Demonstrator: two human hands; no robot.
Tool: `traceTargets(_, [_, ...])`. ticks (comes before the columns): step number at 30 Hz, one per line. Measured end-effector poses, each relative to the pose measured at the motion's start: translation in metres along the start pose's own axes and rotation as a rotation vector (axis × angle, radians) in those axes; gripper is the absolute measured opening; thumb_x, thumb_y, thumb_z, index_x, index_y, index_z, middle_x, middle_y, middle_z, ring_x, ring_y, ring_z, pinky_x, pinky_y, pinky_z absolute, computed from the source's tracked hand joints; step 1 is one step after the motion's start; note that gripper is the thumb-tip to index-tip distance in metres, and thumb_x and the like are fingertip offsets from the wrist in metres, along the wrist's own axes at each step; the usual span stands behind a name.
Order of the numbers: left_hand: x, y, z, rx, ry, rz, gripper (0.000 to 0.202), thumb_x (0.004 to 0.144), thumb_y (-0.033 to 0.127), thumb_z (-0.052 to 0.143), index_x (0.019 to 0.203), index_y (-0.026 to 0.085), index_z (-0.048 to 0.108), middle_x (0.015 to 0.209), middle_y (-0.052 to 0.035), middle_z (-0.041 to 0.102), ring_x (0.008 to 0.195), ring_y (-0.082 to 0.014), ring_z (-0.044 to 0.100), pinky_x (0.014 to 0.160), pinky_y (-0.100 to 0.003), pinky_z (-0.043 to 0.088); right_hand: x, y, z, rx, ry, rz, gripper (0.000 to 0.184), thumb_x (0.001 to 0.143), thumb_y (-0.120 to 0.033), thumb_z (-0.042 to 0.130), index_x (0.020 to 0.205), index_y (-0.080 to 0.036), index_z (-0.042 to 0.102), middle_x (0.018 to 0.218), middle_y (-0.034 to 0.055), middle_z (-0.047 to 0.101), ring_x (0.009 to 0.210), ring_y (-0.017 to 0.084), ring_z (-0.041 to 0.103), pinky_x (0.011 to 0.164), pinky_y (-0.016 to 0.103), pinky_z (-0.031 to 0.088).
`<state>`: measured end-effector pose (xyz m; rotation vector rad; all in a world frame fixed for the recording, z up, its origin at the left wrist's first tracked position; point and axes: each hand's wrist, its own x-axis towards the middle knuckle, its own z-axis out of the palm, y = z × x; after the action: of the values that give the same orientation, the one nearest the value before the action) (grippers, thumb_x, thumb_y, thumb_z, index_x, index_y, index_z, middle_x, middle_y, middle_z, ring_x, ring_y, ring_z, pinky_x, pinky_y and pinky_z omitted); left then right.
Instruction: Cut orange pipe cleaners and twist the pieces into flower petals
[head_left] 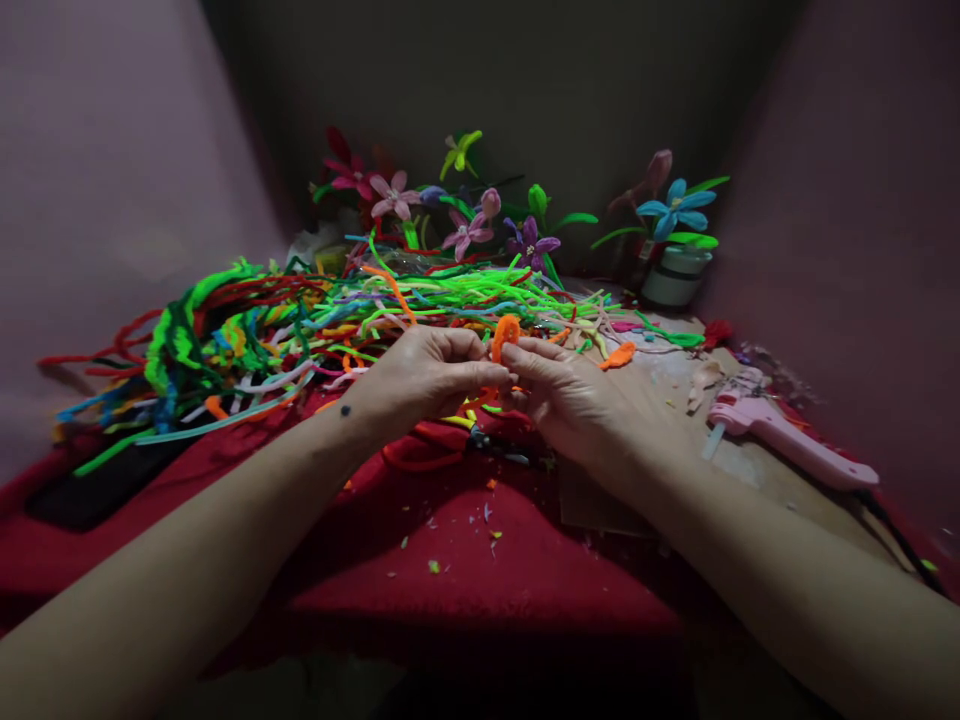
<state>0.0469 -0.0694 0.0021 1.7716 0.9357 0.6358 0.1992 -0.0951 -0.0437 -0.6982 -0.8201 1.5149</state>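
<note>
Nearest the camera, both forearms reach in from the lower corners and meet at the middle of the frame above the red cloth (480,560), which is dotted with small clippings. The left hand (420,375) and right hand (570,395) are pressed close together, fingertips pinching an orange pipe cleaner (505,335) bent into a small loop that stands up between them. The loop looks like one petal part-shaped (a finished-looking orange petal (617,355) lies just right of it), so the work seems early for this flower. A pink glue gun (780,435) rests at right on the counter (750,470). Beyond the hands sprawls a heap of loose pipe cleaners (300,320), and at the back stand finished flowers (465,215) and a blue flower (675,208).
</note>
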Motion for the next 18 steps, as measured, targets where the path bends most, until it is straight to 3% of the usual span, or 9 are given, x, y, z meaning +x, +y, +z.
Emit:
traceTargets(3, [0.001,0.003,-0.004,0.028,0.017,-0.016,0.016,0.07,0.028,0.069,0.073,0.014,0.06,0.052,0.0046,0.051,0.04,-0.0036,0.04,0.037,-0.016,0.028,-0.004,-0.004,0.003,-0.128,0.02,-0.06,0.019,0.059,-0.027,0.078,0.072,-0.018,0.066,0.065,-0.003,0.059,0.06,0.009,0.049,0.06,0.025,0.037])
traceTargets(7, [0.001,0.0,-0.01,-0.141,0.1,0.126,0.028,0.07,0.026,0.07,0.096,0.019,0.064,0.064,0.0036,0.058,0.042,-0.003,0.042,0.039,-0.015,0.032,-0.009,-0.008,0.007,-0.315,-0.006,-0.113,0.015,0.065,-0.028,0.073,0.065,-0.016,0.064,0.061,-0.003,0.055,0.056,0.008,0.043,0.056,0.025,0.032])
traceTargets(13, [0.001,-0.004,-0.011,-0.175,0.03,0.118,0.014,0.073,0.024,0.066,0.083,0.015,0.067,0.048,0.0037,0.052,0.042,-0.0056,0.046,0.039,-0.016,0.035,-0.014,-0.006,0.009,-0.368,-0.093,-0.105,0.016,0.069,-0.029,0.069,0.063,-0.015,0.064,0.057,-0.0042,0.05,0.053,0.007,0.038,0.056,0.025,0.03])
traceTargets(18, [-0.003,0.002,-0.011,0.051,0.072,0.162,0.009,0.077,0.022,0.06,0.075,0.014,0.065,0.047,0.0031,0.055,0.041,-0.0062,0.047,0.042,-0.017,0.037,-0.016,-0.007,0.011,-0.383,-0.172,-0.082,0.015,0.069,-0.031,0.069,0.071,-0.016,0.069,0.071,0.0007,0.061,0.074,0.013,0.054,0.073,0.028,0.04])
